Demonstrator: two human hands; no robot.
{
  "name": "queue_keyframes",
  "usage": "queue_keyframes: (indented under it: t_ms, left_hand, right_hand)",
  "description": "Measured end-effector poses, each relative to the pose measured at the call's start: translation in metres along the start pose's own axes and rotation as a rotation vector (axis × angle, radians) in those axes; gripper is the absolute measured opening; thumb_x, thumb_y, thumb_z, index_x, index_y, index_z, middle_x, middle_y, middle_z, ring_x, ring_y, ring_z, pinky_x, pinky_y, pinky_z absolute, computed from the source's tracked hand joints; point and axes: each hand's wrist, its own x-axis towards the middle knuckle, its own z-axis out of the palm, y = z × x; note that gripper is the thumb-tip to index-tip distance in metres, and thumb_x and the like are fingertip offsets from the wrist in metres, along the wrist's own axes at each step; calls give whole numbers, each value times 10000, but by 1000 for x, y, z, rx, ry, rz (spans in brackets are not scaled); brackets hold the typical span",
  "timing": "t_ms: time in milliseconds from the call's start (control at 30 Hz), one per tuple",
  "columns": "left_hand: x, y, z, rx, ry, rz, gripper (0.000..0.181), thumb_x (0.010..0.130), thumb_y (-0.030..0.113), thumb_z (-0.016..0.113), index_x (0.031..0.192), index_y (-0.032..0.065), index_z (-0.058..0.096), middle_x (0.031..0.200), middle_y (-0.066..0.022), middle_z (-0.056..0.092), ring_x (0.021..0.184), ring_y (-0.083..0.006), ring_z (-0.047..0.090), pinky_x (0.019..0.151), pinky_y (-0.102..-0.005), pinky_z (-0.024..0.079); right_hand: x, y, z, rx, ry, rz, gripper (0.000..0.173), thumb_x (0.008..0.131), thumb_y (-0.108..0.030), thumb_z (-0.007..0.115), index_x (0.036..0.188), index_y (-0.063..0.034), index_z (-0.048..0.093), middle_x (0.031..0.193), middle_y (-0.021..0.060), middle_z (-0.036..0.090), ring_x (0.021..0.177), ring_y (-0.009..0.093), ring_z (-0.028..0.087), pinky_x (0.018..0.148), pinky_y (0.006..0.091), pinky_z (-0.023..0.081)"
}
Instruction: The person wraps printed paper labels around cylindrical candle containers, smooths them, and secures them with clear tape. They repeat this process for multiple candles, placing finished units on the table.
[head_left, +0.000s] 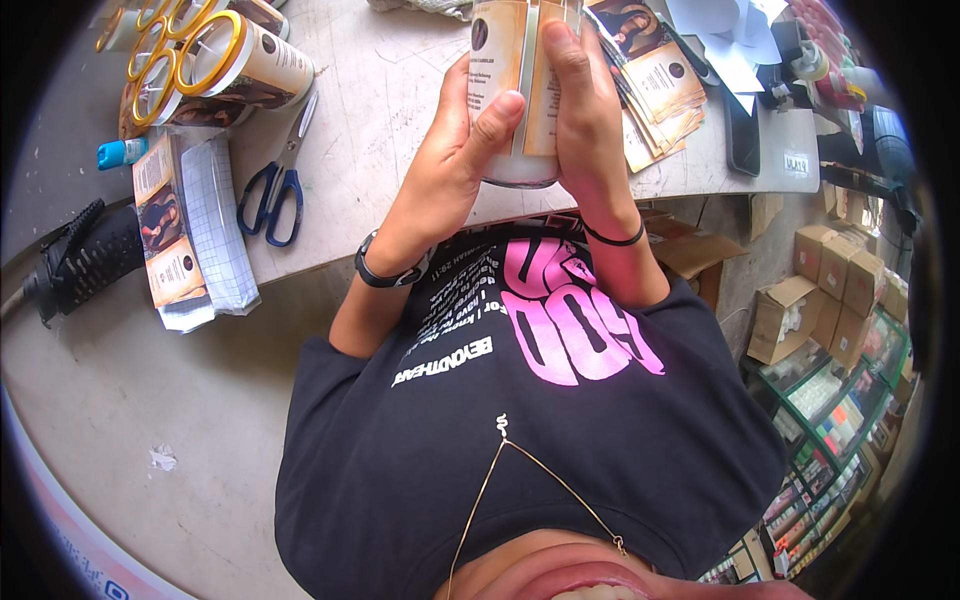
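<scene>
Both my hands are around a glass jar candle (536, 169) at the front edge of the table. A tan printed label (498, 67) wraps the jar, its two ends facing me with a narrow vertical gap between them. My left hand (457, 142), a black watch on its wrist, grips one side, its thumb lying across the label near the gap. On the other side my right hand (589, 112) has its thumb pressed flat on the label. White wax shows below the label; the jar's top is cut off by the picture's upper edge.
Left on the table (360, 112) are labelled jar candles with gold rims (255, 64), blue-handled scissors (279, 187), a blue-capped glue stick (120, 153) and label sheets (169, 225). Right lie loose labels (660, 97) and a phone (743, 142). Cardboard boxes (832, 262) stand beyond.
</scene>
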Motion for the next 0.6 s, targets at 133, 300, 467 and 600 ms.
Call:
queue_keyframes:
  t_ms: [133,300,467,600]
  left_hand:
    - [1,3,3,-64,47,-32,726,1002,380,599,1470,25,174,1278,-131,520,1186,-175,532,1008,-328,451]
    - [3,9,3,-167,51,-68,644,968,319,661,1326,52,198,1241,-177,535,1182,-197,551,993,-347,473]
    - [5,9,4,-236,93,-61,624,938,301,703,1240,57,214,1214,-199,544,1150,-202,573,952,-350,504]
    - [6,10,2,-224,109,-32,622,922,320,722,1199,49,235,1208,-201,542,1131,-201,576,943,-344,509]
  right_hand:
    - [1,16,-8,41,-19,15,556,1054,-397,457,1410,25,398,1271,118,556,1128,187,552,973,296,446]
    - [-11,15,-6,22,59,102,559,1026,-440,492,1390,-18,459,1222,115,611,1056,159,623,906,290,498]
    - [-15,14,-6,-22,17,114,602,1019,-446,493,1439,-23,402,1289,126,570,1160,182,565,988,314,448]
    - [-17,16,-6,-34,-43,108,628,1017,-451,497,1459,-21,382,1324,129,552,1203,194,543,1018,324,430]
